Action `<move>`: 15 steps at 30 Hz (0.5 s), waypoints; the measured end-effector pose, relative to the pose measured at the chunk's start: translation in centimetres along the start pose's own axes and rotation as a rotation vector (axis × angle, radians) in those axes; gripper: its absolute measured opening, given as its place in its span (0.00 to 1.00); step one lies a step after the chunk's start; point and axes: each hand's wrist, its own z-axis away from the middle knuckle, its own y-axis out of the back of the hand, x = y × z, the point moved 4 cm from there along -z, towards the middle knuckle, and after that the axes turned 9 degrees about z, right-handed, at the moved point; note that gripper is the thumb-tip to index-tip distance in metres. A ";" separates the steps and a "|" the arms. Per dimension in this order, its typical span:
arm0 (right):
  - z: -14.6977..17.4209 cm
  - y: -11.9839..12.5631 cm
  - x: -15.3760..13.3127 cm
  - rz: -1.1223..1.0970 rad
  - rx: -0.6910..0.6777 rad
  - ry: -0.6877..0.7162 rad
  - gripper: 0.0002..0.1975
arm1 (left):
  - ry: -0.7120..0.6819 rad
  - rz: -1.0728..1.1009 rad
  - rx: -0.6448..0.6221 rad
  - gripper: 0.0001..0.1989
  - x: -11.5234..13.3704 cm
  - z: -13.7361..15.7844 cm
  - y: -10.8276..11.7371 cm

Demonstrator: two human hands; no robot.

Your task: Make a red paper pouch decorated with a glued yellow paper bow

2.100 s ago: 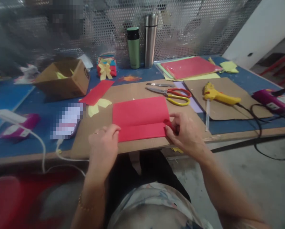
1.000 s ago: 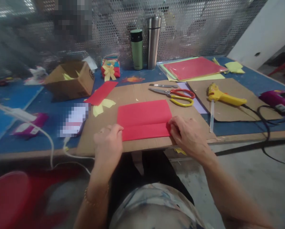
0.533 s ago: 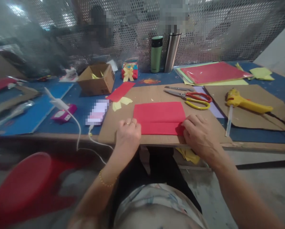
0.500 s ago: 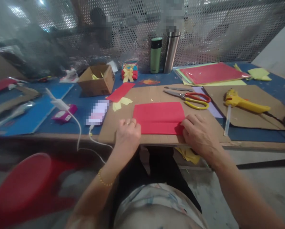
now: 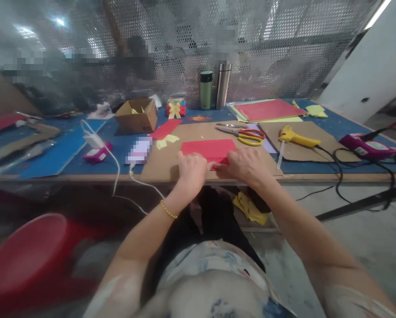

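A folded sheet of red paper [image 5: 208, 148] lies on the brown cardboard [image 5: 161, 164] at the table's front. My left hand [image 5: 194, 168] is closed on its near left part, fingers bent over the fold. Close beside it, my right hand [image 5: 246, 164] grips the near right part, its fingers curled in. The thumbs almost meet at the near folded edge, which the hands partly hide. Beyond the sheet lie scissors [image 5: 247, 134] with one red and one yellow handle. A red strip [image 5: 166, 129] and pale yellow paper pieces [image 5: 167, 141] lie at the upper left.
A yellow glue gun [image 5: 299, 138] rests on cardboard at right, its black cord looping to a purple power strip [image 5: 367, 146]. A phone [image 5: 138, 150] with a white cable lies left, near a cardboard box [image 5: 136, 117]. A green tumbler [image 5: 206, 90] and steel flask [image 5: 223, 87] stand behind.
Both hands have moved inward along the red paper, from its side edges to nearly touching at the near fold. The camera view has shifted, bringing the right-hand power strip into sight.
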 end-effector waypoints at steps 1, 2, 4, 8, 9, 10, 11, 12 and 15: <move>0.1 0.3 -0.2 0.002 -0.020 -0.003 0.30 | 0.009 -0.008 -0.005 0.29 0.1 0.1 -0.1; 0.2 0.6 -0.3 0.002 -0.038 -0.005 0.31 | 0.020 -0.021 -0.008 0.28 0.2 0.3 -0.1; 0.6 1.0 -0.2 -0.004 -0.072 -0.013 0.32 | 0.041 -0.047 -0.012 0.28 0.1 0.4 -0.2; 0.9 0.6 0.5 -0.026 -0.069 -0.020 0.30 | 0.095 -0.046 -0.027 0.30 -0.3 0.3 -0.1; 0.9 0.3 0.7 -0.032 -0.056 -0.017 0.30 | 0.106 -0.044 -0.029 0.31 -0.4 0.2 -0.1; 0.9 0.0 0.9 -0.036 -0.042 -0.016 0.29 | 0.115 -0.044 -0.029 0.32 -0.5 0.1 0.0; 0.9 -0.5 1.2 -0.041 -0.029 -0.015 0.28 | 0.120 -0.045 -0.029 0.33 -0.5 0.0 0.0; 0.9 -0.9 1.4 -0.047 -0.012 -0.013 0.27 | 0.123 -0.046 -0.031 0.33 -0.6 0.0 0.0; 1.0 -2.1 2.2 -0.084 0.058 0.014 0.23 | 0.125 -0.047 -0.040 0.33 -0.7 -0.1 -0.1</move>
